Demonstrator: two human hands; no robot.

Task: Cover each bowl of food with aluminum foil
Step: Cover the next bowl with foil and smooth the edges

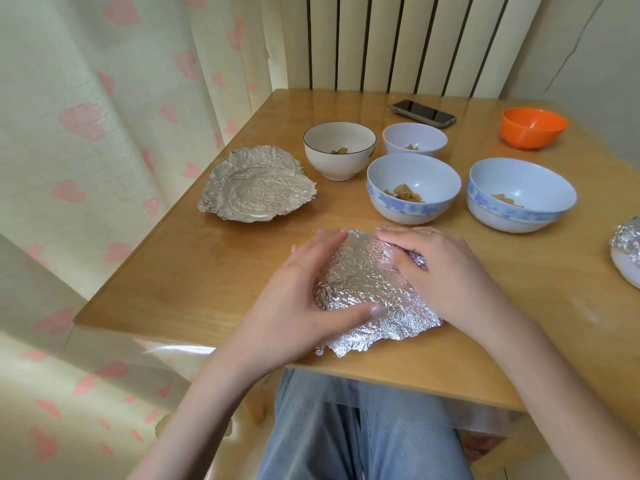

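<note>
My left hand [304, 289] is curling round the near-left side of the foil sheet [367, 289], thumb lying along its near edge; my right hand [440, 271] is cupping the far-right side, fingers [398, 233] bent over the far rim; both are grasping foil, moulding it down over a bowl I cannot see beneath it (its domed shape is all that is showing). Nearest my wrists a ragged flap of the sheet is lying loose on the table [214, 282].

I am judging this to be the crimping step on this one bowl; the next move is calling for tucking that loose flap under, then letting go.

Beyond my fingertips, two flower-banded bowls [412, 202] and [519, 209] are sitting uncovered with food in them; farther off, a dark-rimmed white bowl [339, 150] and a small pale bowl [414, 142] are also waiting. Out past my left fingers a used-looking, dished foil piece [256, 185] is lying ready; off past my right hand, at the frame edge, a foil-covered bowl [627, 251] is looking done.
</note>
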